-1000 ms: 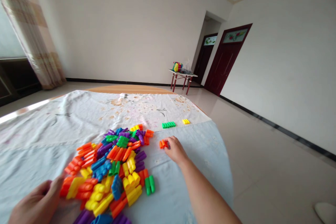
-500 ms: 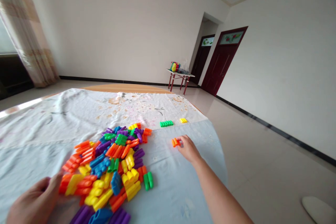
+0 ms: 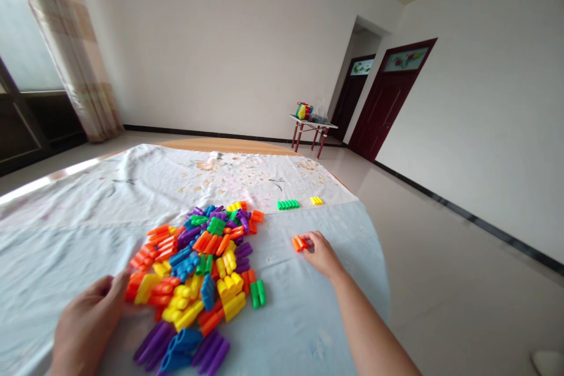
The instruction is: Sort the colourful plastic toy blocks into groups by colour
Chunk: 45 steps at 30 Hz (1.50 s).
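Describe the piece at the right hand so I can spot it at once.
On the pale cloth, look right of the multicoloured heap of blocks. A small orange block lies there alone in the fingers of the right hand; the green block and yellow block farther back lie untouched.

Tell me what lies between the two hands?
Head view: the heap of coloured blocks, between left hand and right hand, which pinches an orange block.

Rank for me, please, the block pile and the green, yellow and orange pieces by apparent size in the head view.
1. block pile, largest by far.
2. green piece and orange piece: about alike; the orange lies nearer, its end under the right hand, so unranked.
3. yellow piece, smallest.
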Available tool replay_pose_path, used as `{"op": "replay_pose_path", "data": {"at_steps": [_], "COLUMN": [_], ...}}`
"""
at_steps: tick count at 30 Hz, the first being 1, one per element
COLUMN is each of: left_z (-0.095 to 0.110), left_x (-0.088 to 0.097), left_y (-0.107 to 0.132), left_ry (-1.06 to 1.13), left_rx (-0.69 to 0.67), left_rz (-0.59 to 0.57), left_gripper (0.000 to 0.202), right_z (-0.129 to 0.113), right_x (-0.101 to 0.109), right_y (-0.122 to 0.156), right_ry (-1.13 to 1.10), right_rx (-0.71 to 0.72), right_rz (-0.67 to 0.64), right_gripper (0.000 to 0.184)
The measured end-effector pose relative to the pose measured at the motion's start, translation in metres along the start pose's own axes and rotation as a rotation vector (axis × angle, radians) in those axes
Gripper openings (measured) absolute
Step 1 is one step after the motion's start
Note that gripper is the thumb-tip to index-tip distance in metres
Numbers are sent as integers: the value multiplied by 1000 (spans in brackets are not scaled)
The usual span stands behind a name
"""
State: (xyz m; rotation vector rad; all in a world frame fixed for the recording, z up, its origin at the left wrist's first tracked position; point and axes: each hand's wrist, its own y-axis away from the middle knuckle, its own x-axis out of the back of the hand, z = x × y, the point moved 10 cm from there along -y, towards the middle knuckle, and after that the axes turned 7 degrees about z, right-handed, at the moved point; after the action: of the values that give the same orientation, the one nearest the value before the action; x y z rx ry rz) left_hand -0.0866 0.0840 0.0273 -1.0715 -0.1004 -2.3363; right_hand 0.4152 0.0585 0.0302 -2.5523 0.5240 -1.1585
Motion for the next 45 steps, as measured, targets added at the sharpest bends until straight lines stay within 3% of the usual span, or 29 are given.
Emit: {"op": "replay_pose_path", "data": {"at_steps": [3, 7, 9, 12, 18, 22, 27, 30, 33, 40, 45], "left_z": [1, 5, 5, 7, 5, 5, 3, 3, 4, 7, 8], "left_x": [-3, -5, -5, -4, -9, -10, -10, -10, -9, -6, -7], "left_y": [8, 10, 10, 10, 9, 10, 10, 10, 11, 13, 12], "left_ry": [56, 66, 56, 44, 53, 60, 81, 86, 89, 80, 59], "left_rx": [93, 56, 49, 30, 7, -2, -9, -9, -4, 6, 3], "left_rz": [-103, -112, -111, -87, -68, -63, -66, -66, -66, -73, -75], "left_gripper": [41, 39, 40, 39, 43, 43, 43, 43, 42, 42, 42], "right_z": [1, -2, -13, -42, -129, -183, -219, -221, -217, -195, -163], "right_x": [0, 15, 22, 17, -35, -71, -113, -130, -133, -98, -68], "right_y": [1, -1, -2, -3, -1, -5, -10, -13, -13, -11, -13], "right_ry": [5, 11, 1, -56, -166, -236, -129, -49, -1, -66, -192], "right_rx": [16, 6, 41, 125, 300, 390, 444, 419, 403, 392, 257], "right_rz": [-1, 129, 188, 172, -24, -83, -146, -204, -228, -178, -115], "right_gripper": [35, 36, 32, 24, 27, 26, 37, 38, 29, 42, 31]}}
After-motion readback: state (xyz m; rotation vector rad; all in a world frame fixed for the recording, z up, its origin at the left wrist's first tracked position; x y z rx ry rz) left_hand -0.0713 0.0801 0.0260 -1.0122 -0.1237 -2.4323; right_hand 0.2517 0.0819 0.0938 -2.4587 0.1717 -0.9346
